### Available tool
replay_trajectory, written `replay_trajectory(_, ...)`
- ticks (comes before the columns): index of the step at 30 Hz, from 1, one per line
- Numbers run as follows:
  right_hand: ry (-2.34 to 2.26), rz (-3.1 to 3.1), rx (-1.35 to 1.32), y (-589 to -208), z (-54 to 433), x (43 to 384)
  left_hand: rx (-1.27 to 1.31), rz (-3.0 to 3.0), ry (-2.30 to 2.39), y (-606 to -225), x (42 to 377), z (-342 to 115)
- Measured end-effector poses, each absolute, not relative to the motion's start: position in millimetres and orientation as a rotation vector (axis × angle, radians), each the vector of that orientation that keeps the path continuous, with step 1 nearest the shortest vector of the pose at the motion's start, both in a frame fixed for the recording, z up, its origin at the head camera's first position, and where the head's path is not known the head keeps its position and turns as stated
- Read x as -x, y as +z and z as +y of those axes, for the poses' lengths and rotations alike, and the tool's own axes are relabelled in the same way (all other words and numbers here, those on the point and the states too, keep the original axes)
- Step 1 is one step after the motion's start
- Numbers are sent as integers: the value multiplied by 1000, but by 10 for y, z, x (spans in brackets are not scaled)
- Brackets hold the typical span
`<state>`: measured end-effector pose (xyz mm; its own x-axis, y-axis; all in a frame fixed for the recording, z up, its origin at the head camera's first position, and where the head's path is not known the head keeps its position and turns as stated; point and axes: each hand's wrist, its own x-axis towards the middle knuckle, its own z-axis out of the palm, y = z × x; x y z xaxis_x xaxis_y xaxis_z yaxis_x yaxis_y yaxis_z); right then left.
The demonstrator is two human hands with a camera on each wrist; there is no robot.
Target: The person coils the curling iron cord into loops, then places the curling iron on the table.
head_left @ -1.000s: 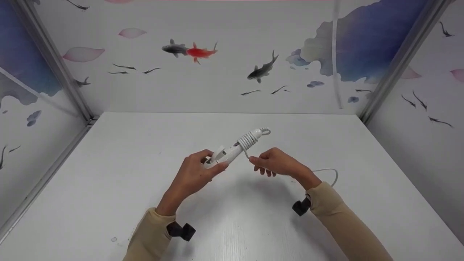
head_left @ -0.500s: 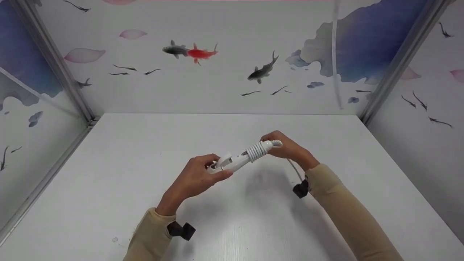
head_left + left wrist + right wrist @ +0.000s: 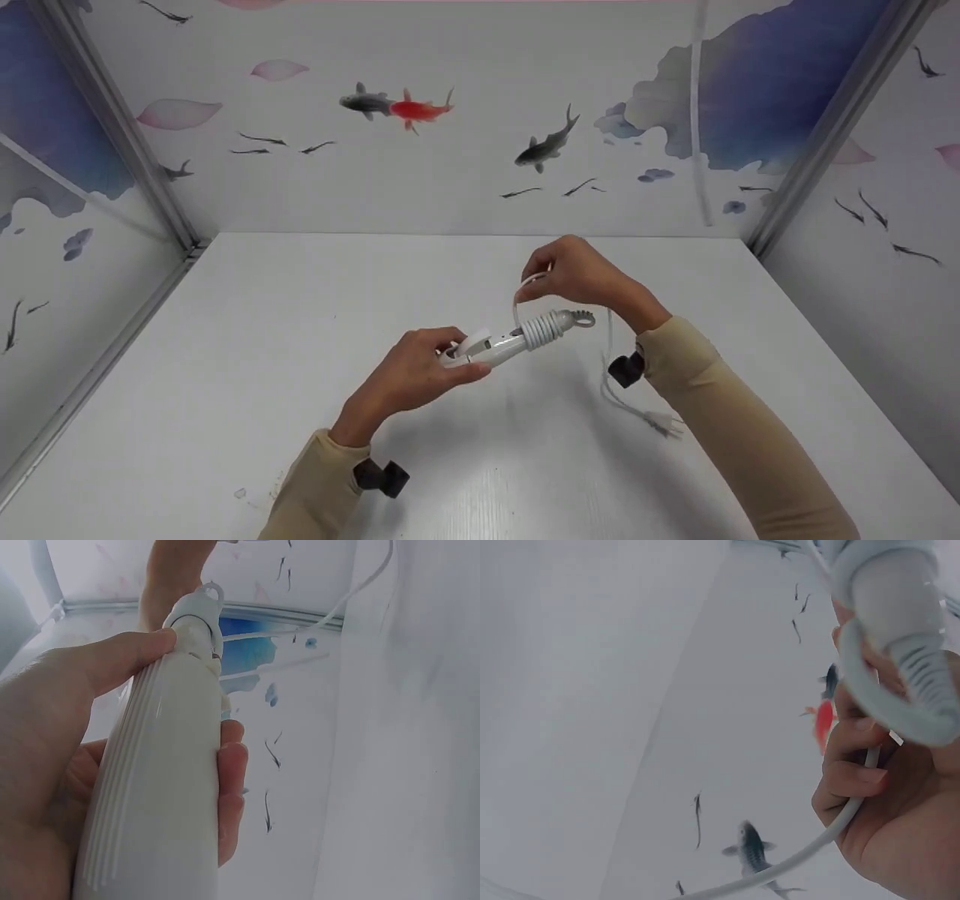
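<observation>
My left hand [image 3: 420, 367] grips a white curling iron [image 3: 510, 347] and holds it slantwise above the table, its cord end pointing right. A raised lever [image 3: 474, 343] stands near my fingers. Ribbed white casing lies along my palm in the left wrist view, the thumb across its side. Several turns of white cord [image 3: 541, 331] are wound round the handle near the cord end. My right hand [image 3: 581, 274] is above that end, pinching the loose cord [image 3: 810, 847] between thumb and fingers. In the head view the cord's tail hangs behind the right wrist to a pronged plug [image 3: 664, 425].
A white table [image 3: 300, 300] spreads beneath both hands. Printed panels with fish [image 3: 420, 110] and petals enclose it at the back and sides, with metal posts [image 3: 817, 150] at the corners. Black cameras [image 3: 626, 369] are strapped to both wrists.
My right hand has swung from below the curling iron, round its cord end, to above it, carrying the cord. The iron has shifted slightly right and down; the plug has come into view.
</observation>
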<state>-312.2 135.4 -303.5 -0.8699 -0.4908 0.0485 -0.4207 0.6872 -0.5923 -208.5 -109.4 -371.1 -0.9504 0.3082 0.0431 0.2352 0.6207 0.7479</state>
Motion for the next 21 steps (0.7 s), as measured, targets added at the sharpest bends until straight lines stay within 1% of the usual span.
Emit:
replay_trajectory(9,-964,2871,852,-2908,1236,2867,-430,2769,1265,-3730,2096,-1097)
replay_trajectory(17,-981,2915,1001,-2929,1230,2665,-309,2829,1295,-3747,2104,-1086)
replay_trajectory(21,-983,2916,1029,-2979,1249,2587,-257,2851,1310,-3732,2101,-1086)
